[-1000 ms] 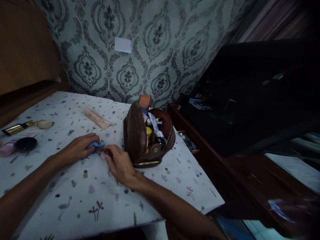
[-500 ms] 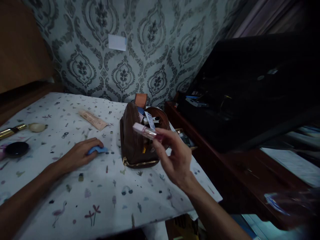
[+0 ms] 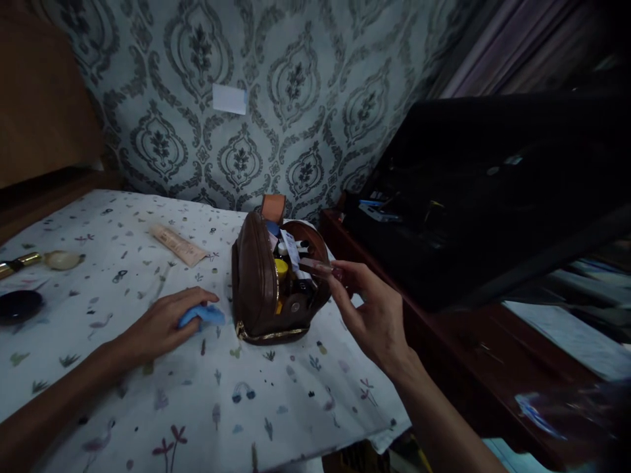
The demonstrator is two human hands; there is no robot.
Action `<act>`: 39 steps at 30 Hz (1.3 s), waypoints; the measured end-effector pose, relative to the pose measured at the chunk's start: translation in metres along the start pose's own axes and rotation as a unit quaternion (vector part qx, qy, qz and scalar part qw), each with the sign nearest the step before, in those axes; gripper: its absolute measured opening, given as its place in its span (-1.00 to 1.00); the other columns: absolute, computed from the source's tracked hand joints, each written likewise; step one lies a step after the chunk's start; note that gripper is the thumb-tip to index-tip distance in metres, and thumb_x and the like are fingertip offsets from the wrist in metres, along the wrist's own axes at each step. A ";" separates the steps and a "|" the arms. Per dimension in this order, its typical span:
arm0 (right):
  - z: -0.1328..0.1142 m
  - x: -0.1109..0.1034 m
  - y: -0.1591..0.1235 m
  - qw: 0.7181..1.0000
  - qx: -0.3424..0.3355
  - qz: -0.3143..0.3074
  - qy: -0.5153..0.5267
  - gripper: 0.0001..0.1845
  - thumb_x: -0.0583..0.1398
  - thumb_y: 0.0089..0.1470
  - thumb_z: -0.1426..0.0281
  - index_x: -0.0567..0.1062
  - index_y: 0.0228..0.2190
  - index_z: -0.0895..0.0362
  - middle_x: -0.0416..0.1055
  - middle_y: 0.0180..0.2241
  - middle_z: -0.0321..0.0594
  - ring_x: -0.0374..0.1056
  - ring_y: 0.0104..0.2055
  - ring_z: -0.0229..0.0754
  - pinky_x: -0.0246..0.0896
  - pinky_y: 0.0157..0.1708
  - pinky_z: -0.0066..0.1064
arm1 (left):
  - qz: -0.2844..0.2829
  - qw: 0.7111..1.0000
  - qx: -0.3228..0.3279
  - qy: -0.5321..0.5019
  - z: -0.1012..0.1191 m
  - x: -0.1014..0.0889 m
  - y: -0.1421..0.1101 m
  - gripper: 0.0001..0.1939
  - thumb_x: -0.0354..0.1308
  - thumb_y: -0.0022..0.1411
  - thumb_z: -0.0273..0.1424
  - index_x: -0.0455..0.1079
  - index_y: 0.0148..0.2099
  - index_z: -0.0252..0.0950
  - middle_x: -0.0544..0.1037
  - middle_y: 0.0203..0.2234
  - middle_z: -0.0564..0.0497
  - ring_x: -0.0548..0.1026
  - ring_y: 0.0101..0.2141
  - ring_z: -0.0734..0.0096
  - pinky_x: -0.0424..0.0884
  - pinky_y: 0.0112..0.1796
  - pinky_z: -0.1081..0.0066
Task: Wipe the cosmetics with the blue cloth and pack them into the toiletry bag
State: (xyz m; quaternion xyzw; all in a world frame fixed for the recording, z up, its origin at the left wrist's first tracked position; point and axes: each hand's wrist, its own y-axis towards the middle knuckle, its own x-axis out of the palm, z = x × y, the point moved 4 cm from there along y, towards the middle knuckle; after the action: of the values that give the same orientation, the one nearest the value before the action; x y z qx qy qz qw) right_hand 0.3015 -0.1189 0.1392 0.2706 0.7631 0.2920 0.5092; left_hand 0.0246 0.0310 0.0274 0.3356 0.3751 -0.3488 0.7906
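A brown zip pouch (image 3: 256, 282) stands open on the patterned tablecloth (image 3: 236, 407), packed with several small bottles and tubes. My right hand (image 3: 374, 315) is at the pouch's right side, its fingers pinched on a slim pink tube (image 3: 315, 265) whose tip reaches into the opening. To the left of the pouch, my left hand (image 3: 158, 325) lies on the cloth with its fingers curled over a small blue object (image 3: 204, 316).
A beige tube (image 3: 177, 244) lies behind the left hand. At the far left are a gold tube with a pale cap (image 3: 44, 261) and a round dark compact (image 3: 20, 305). A dark open case (image 3: 493, 197) sits on a wooden cabinet (image 3: 444, 341) to the right.
My right hand lifted the pink tube from the cloth beside the left hand, swung it right and brought it down to the pouch's opening. The left hand stayed on the blue object.
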 end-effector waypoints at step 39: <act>-0.019 0.036 0.010 0.986 -0.164 -0.023 -0.020 -0.81 0.13 0.28 0.49 0.55 -0.23 0.07 0.56 -0.24 -0.13 0.42 -0.17 -0.07 0.38 -0.16 -0.16 | -0.040 0.996 0.080 -0.016 0.010 0.027 -0.008 -0.74 -0.14 0.40 -0.44 0.38 -0.10 -0.21 0.47 -0.21 -0.04 0.48 -0.24 0.34 0.38 -0.27 0.45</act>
State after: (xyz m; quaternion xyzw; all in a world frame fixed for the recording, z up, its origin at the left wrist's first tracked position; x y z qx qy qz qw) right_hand 0.2725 -0.0902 0.1301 0.1712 0.7005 0.3961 0.5684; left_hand 0.0351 0.0108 0.0076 0.3770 0.3464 -0.4145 0.7524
